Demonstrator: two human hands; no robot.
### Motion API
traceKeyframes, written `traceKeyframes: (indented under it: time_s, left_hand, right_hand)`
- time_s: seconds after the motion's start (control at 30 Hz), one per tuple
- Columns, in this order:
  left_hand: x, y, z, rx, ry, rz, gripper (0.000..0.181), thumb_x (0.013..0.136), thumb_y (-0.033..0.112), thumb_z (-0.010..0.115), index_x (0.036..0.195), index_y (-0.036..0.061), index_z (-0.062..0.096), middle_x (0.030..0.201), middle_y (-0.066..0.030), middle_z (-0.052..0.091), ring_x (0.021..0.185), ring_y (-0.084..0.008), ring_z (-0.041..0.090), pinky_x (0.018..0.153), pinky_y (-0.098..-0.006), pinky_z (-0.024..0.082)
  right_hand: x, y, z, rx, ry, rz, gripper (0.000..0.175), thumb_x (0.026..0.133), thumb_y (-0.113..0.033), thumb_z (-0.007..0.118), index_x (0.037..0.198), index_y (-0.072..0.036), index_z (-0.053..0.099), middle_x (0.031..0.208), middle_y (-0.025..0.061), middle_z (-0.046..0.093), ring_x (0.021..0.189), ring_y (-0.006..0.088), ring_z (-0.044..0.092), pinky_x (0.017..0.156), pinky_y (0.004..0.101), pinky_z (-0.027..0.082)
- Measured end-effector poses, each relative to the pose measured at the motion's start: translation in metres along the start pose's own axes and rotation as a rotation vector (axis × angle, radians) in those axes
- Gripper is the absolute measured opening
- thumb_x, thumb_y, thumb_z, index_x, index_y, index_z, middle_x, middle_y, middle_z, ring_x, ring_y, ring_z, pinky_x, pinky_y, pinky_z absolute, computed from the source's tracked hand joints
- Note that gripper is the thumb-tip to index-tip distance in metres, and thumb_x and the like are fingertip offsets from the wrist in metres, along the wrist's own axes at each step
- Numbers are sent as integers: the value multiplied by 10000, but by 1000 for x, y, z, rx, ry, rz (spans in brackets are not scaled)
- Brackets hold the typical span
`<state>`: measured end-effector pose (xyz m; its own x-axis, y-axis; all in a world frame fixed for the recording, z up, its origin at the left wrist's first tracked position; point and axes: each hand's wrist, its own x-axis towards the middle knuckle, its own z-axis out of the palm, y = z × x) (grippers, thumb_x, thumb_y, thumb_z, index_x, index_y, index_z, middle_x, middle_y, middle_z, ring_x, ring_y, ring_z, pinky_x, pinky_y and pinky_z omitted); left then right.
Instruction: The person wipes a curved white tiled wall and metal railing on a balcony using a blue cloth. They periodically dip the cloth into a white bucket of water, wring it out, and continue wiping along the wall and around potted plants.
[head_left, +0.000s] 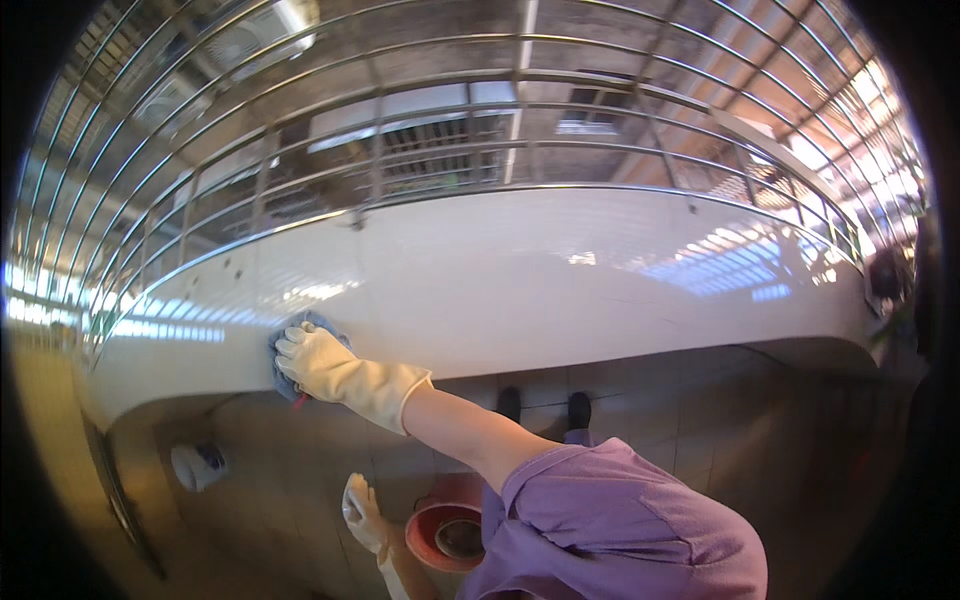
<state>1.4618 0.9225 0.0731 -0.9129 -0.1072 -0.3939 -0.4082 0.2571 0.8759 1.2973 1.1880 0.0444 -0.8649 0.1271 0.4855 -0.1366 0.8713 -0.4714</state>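
My right hand (311, 362), in a cream rubber glove, presses a blue-grey cloth (283, 382) onto the glossy white ledge (480, 292), near its front edge on the left. Something small and red shows below the cloth. Lower in the picture, my left hand (361, 506) hangs over the floor in a similar glove, its fingers partly curled; whether it grips anything is unclear. Beside it stands a red bucket (417, 551) with a round, dark interior, partly hidden by my purple clothing.
Metal bars (450, 135) rise along the ledge's far side. A white container (196, 466) stands on the tiled floor (285, 480) at the left. Plant leaves (889, 326) show at the right end. My dark shoes (579, 410) are below the ledge.
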Motion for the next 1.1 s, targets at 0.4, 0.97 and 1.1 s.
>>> traceKeyframes:
  time_s: [0.4,0.97,1.1]
  left_hand:
    - [-85,46,148,246,-402,157,541,1094,331,605,1434,-79,701,1489,-213,716,1424,-332,678,1266,-402,519]
    - [-334,-6,298,467,-523,298,534,1122,294,535,1442,-104,694,1498,-255,703,1422,-345,684,1256,-417,537]
    - [-397,37,311,638,-443,501,469,1175,296,612,1458,-60,723,1404,-249,769,1307,-397,731,1141,-465,573]
  right_hand:
    - [-255,215,-353,-487,323,502,432,778,-308,898,1156,-141,773,1225,48,692,1267,303,622,1081,495,489]
    - [-794,304,-749,-969,557,1163,376,845,-281,883,1187,-169,773,1208,89,739,1200,376,690,1035,497,572]
    - [-826,300,-746,-1059,753,1233,297,870,-257,856,1130,-142,768,1193,123,767,1130,389,719,1005,526,585]
